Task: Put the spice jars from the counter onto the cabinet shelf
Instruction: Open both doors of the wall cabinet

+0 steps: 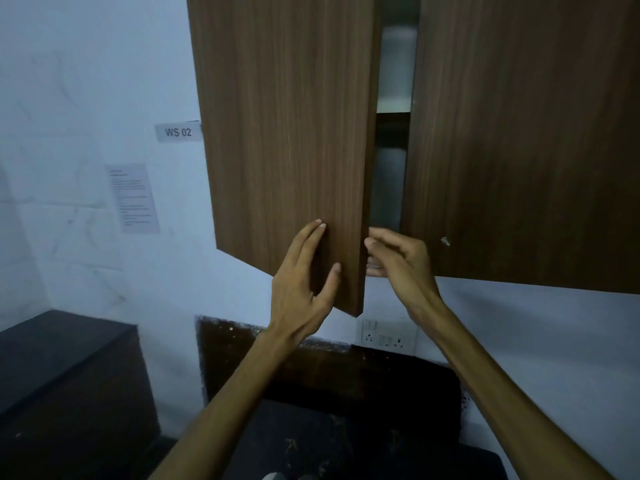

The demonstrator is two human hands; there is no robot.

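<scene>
A brown wooden wall cabinet fills the upper view. Its left door [287, 133] stands slightly ajar and its right door [519, 140] looks closed. Through the narrow gap I see a pale interior with a dark shelf [391, 129] across it. My left hand [304, 275] lies flat on the front of the left door near its lower free edge, fingers straight. My right hand [394, 258] has its fingers curled round that door's edge, reaching into the gap. No spice jars are in view.
A dark counter [311, 445] lies below, with a dark backsplash panel [242, 358] and a white socket plate [386, 336] on the wall. A dark block [62, 375] stands at the left. A "WS 02" label [177, 132] and a paper notice [133, 198] hang on the wall.
</scene>
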